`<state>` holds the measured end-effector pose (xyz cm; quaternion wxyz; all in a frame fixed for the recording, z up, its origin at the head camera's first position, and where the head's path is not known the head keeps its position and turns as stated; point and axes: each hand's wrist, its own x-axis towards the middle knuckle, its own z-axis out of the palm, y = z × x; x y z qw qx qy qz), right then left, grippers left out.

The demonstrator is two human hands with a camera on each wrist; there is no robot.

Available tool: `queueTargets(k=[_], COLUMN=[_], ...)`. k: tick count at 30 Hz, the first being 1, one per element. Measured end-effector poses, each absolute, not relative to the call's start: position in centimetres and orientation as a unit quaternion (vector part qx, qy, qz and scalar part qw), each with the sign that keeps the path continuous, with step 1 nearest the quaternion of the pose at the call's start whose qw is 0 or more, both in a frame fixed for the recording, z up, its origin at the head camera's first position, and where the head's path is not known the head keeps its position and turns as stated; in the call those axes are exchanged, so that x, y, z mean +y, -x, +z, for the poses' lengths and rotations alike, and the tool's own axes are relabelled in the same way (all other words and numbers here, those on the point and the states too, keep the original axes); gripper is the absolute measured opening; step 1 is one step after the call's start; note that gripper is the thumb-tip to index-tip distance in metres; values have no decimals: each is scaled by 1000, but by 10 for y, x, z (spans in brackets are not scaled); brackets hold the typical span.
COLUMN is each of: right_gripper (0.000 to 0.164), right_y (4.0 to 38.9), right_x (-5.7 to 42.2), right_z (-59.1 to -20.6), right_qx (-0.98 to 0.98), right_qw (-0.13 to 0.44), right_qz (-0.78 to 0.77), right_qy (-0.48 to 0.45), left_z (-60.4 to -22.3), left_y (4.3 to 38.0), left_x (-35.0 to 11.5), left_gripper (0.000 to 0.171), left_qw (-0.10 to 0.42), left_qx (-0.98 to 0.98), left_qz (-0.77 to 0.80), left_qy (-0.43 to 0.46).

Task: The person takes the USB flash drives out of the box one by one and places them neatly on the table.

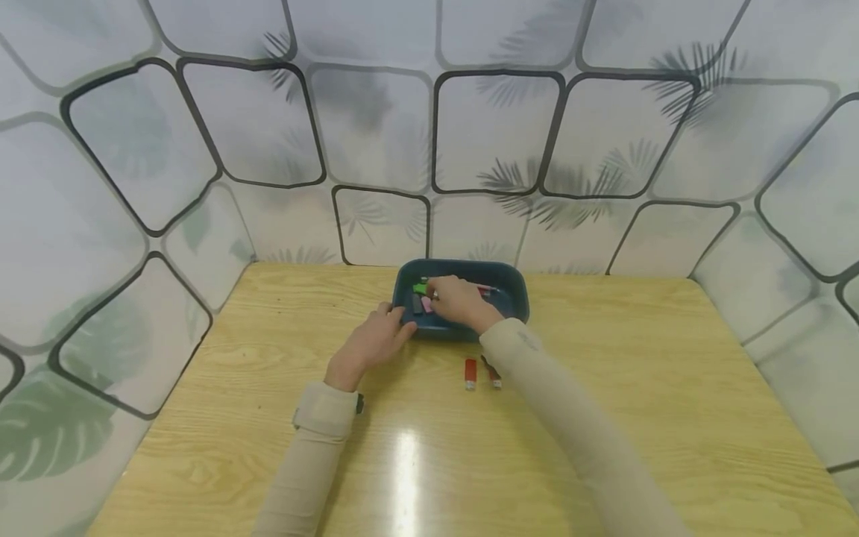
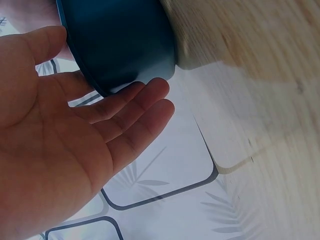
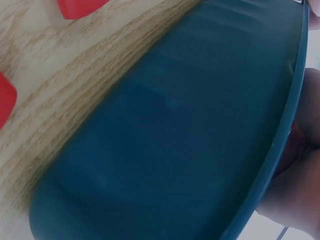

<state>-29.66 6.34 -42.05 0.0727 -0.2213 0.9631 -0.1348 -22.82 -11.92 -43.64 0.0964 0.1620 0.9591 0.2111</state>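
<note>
A dark blue plastic basin point(image 1: 517, 298) stands at the far side of the table, with small items inside. Among these are a green piece point(image 1: 419, 289), a dark grey piece point(image 1: 417, 303) and a pink piece point(image 1: 426, 305). My right hand point(image 1: 459, 300) reaches down into it, fingers bent among the small items; whether they pinch one is unclear. In the right wrist view the basin's wall point(image 3: 165, 120) hides the fingertips. My left hand point(image 2: 75, 130) touches the basin's left front corner with its fingers loosely extended.
A red USB stick point(image 1: 470, 373) lies on the wooden table point(image 1: 282, 358) in front of the basin. Beside it lies another red USB stick point(image 1: 495, 378) with a dark part, close to the right sleeve. A patterned wall covering point(image 1: 382, 224) rises behind the table.
</note>
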Motion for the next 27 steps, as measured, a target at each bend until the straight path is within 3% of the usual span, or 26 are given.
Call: queueTargets(k=[12, 27], right_gripper=[31, 30], right_y=[296, 294], right_x=[62, 59], right_z=[-430, -429], right_qx=[959, 962], right_qw=[127, 141], right_qz=[-101, -101], right_qy=[233, 213], left_z=[-432, -429], left_y=[227, 226], left_x=[-118, -118], left_gripper=[58, 57], left_qw=[108, 106], left_qx=[957, 958], left_qz=[220, 218], left_qy=[-155, -156])
